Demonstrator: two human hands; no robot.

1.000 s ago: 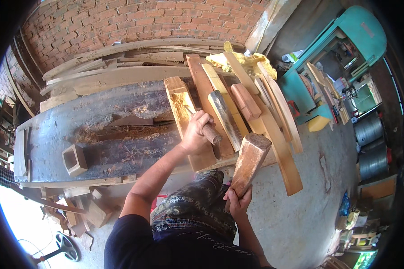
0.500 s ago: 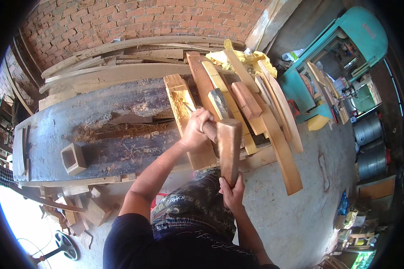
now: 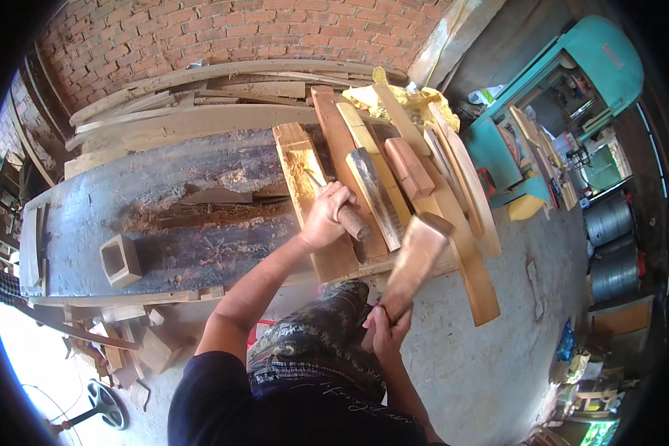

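At one slab point(image 3: 89, 208) — left hand point(image 3: 325, 218) gripping one chisel point(image 3: 352, 222), right hand point(image 3: 389, 332) clasping one mallet point(image 3: 415, 259).

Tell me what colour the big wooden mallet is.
The mallet is light brown; the head view shows it best.

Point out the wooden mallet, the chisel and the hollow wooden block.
Wooden mallet point(image 3: 415, 260): head view, middle of its body.
Chisel point(image 3: 353, 221): head view, its handle.
Hollow wooden block point(image 3: 132, 257): head view, its right side.

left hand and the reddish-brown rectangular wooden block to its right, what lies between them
In the head view, from the left hand to the block: a long reddish plank, a grey-streaked wooden bar and a yellow plank.
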